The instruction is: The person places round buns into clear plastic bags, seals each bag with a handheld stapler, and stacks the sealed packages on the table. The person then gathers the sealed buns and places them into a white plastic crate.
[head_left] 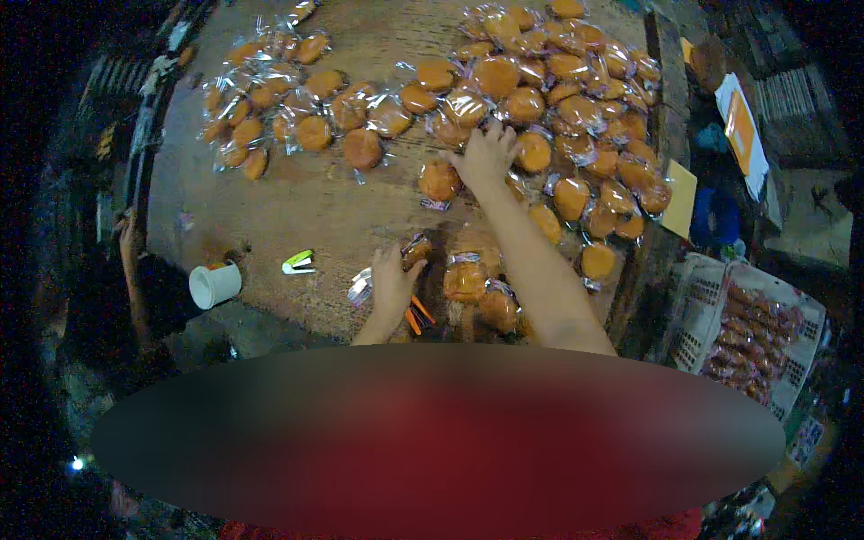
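My left hand (390,286) is at the near middle of the wooden table (270,207), its thumb and fingers closed around the edge of a small bun in clear wrap (417,250). An orange-handled tool (418,315) lies beside that wrist, partly hidden. My right hand (489,160) reaches farther out with fingers spread, over the near edge of a large heap of wrapped round buns (576,112). One wrapped bun (439,181) lies just left of it, another (533,153) just right. More wrapped buns (465,281) lie between my forearms.
A second group of wrapped buns (313,133) lies far left. A lime-and-white stapler (298,262) and a white cup (215,284) are near left, by another person's arm (133,279). At right stands a pale crate (688,310) of reddish packets, beyond the table's edge.
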